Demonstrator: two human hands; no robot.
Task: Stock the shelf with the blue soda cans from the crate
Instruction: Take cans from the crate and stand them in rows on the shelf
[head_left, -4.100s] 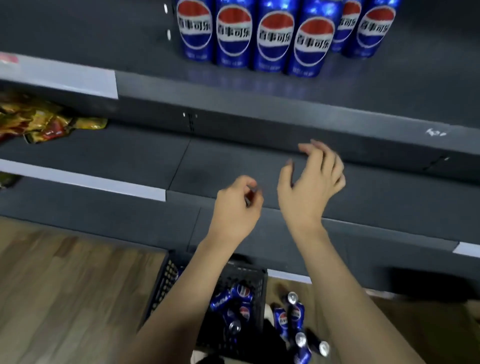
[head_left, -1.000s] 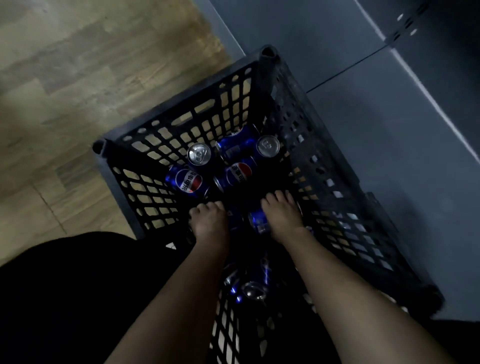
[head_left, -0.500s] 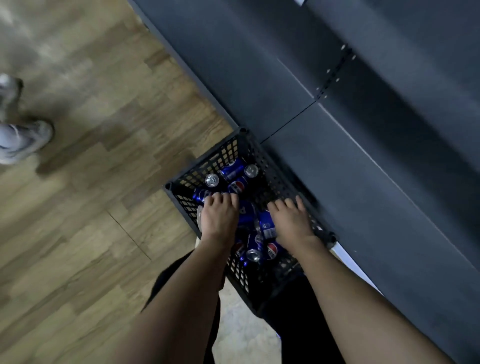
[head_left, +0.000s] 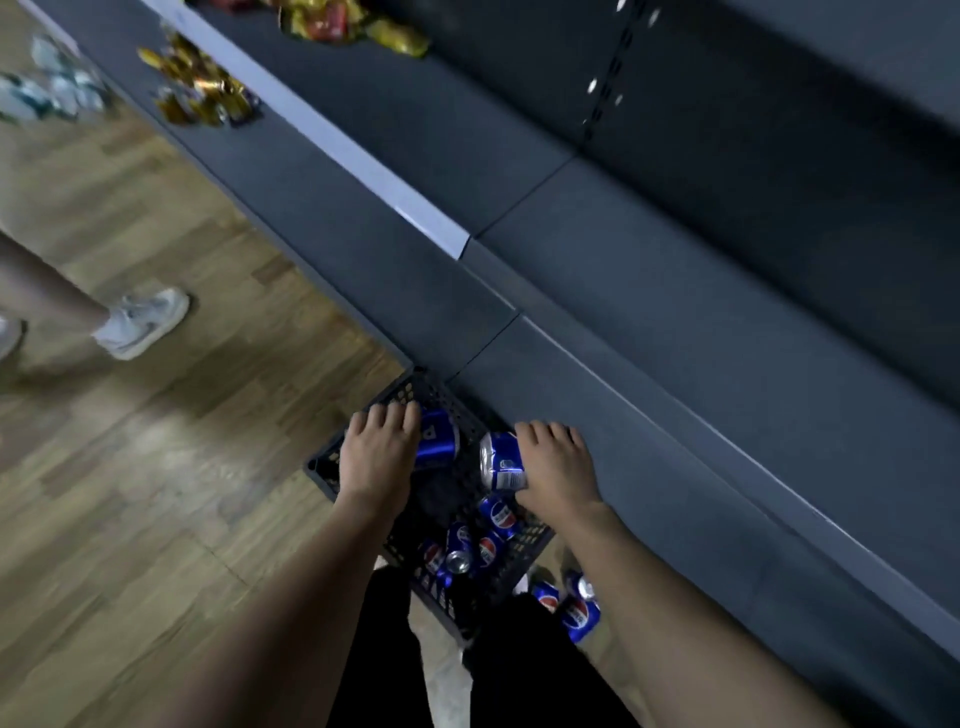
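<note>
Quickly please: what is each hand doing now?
Left hand: grips a blue metal soda can.
Right hand: grips another blue soda can.

The light was dim and flat; the dark grey shelf (head_left: 675, 322) sank into shadow toward its upper right; motion blur smeared the wooden floor (head_left: 130, 467) left of the shelf and the snack packets (head_left: 202, 93); wide-angle distortion slanted the shelf edges.

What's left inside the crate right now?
Inside the black crate, several blue cans lie loose at its near end. The left hand and right hand each hold a can above it, covering the far end.
</note>
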